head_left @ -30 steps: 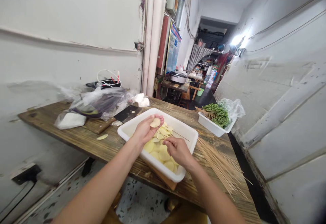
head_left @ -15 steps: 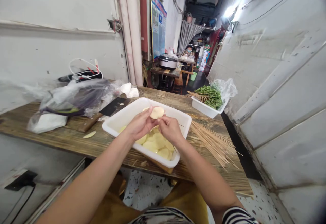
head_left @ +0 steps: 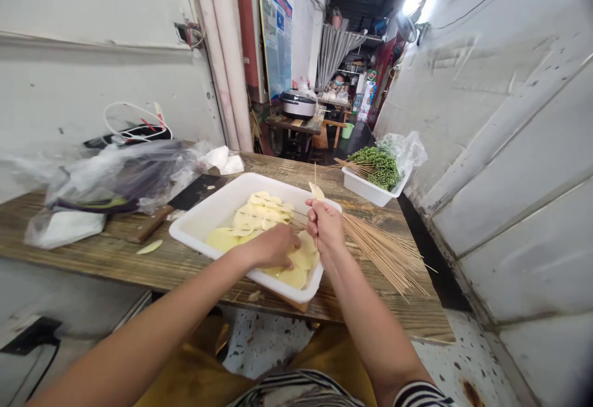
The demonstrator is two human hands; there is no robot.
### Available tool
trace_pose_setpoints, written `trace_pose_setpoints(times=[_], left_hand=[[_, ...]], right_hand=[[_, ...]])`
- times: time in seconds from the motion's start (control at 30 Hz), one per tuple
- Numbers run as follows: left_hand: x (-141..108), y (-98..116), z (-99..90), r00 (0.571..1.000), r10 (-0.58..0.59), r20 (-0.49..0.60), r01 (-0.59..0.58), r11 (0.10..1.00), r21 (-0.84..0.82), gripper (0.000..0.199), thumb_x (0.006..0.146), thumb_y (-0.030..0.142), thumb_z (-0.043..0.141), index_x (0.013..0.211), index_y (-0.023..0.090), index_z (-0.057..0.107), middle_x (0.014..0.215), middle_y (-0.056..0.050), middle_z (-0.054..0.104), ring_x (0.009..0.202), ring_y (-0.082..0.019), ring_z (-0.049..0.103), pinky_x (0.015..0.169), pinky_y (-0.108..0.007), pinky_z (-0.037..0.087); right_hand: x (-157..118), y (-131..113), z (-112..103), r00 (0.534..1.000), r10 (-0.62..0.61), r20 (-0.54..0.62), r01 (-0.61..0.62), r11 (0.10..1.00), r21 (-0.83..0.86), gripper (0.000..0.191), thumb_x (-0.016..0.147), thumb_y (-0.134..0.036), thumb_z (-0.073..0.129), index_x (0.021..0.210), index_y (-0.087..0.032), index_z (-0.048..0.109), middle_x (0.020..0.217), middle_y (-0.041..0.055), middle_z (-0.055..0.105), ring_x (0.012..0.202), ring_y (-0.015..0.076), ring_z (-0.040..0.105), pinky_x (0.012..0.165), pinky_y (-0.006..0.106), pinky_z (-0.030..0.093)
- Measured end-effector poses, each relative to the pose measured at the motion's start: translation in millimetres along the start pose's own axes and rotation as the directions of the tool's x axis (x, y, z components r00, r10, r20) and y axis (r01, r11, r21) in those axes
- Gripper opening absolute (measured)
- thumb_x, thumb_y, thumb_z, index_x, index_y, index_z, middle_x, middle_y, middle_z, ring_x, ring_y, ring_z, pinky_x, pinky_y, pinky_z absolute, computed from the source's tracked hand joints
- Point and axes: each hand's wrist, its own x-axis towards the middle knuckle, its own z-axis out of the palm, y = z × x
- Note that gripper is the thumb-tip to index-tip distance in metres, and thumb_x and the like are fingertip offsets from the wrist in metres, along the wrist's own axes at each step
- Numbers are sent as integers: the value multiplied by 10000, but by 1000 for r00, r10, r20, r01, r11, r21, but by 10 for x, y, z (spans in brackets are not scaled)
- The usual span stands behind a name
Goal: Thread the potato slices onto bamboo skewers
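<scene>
A: What is your left hand [head_left: 273, 247] doing, close to you?
B: It is down in the big white tub [head_left: 288, 294], in the loose yellow slices [head_left: 297, 277]. Its fingers bend down, but I can't tell if they have hold of one.
A: And your right hand [head_left: 327, 223]?
B: Its fingers are closed around a thin stick [head_left: 315, 172] at the tub's right side. The stick points up, with a slice [head_left: 317, 191] on it above your fist. I think you are part way through filling that stick.
A: What does your next move need?
B: I'd say a soft pinch on one slice, and a still stick so nothing tears.
A: What is past that?
B: Slices on sticks [head_left: 259, 212] lie farther back in your tub. Right of it, bare sticks [head_left: 384, 249] lie on the wooden surface [head_left: 417, 320].
A: And farther from you?
B: A smaller white box [head_left: 368, 193] holds green bunches [head_left: 385, 171] and a clear bag [head_left: 412, 149].
</scene>
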Motion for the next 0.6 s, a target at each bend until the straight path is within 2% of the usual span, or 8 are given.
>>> trace_pose_setpoints(times=[0.17,0.3,0.37,0.43,0.5,0.53,0.57,0.6], left_hand=[[25,31,-66,993,-37,109,35,999,20,472,561,212,694,1026,188,621,989,-103,641,929,-279,571,738,-313,403],[-4,-57,-73,984,-126,124,120,991,53,379,497,190,713,867,190,631,915,-83,635,865,-271,566,679,-298,388],[-31,-120,-64,985,-118,126,123,992,-34,272,501,169,693,760,191,612,777,-34,622,729,-223,559,618,-278,369],[-62,-197,-60,994,-36,100,58,972,-228,158,538,174,670,665,188,576,648,11,573,622,-174,522,569,-260,349],[-89,-287,-66,1000,4,20,7,868,-497,129,586,218,666,636,184,552,582,34,531,570,-145,497,537,-247,352],[-97,-333,-74,999,-37,-33,7,769,-640,152,600,249,676,647,181,548,569,39,522,553,-136,495,527,-244,366],[-99,-378,-84,987,-136,-86,20,633,-774,185,606,279,690,667,178,547,562,40,519,534,-129,496,516,-244,388],[-96,-419,-97,948,-285,-139,13,473,-881,220,600,291,709,674,174,538,561,40,517,521,-122,504,514,-247,417]], right_hand=[[11,16,2,1000,11,-3,-11,1000,-16,91,756,-215,517,749,-132,553,384,-113,416,233,9,261,281,149,141],[25,27,-2,1000,17,7,-17,999,-30,112,768,-222,497,750,-130,559,383,-111,418,230,10,263,280,150,137],[31,33,-6,1000,19,14,-19,999,-38,114,768,-225,493,750,-133,559,387,-112,420,231,10,261,279,150,141],[33,44,-8,999,23,31,-21,998,-52,114,764,-234,500,748,-138,560,388,-113,420,234,10,259,279,151,139],[29,57,-9,997,32,72,-27,997,-75,119,749,-244,525,737,-135,574,382,-109,422,239,12,257,279,153,130],[23,63,-10,995,37,97,-29,996,-88,122,737,-245,543,728,-130,585,377,-105,425,241,12,255,279,154,123],[14,68,-9,991,44,128,-31,994,-106,126,726,-246,560,720,-125,597,373,-101,428,245,13,252,279,155,118],[3,71,-8,985,55,163,-33,991,-133,134,719,-249,572,716,-120,608,369,-98,429,249,12,246,281,156,113]])
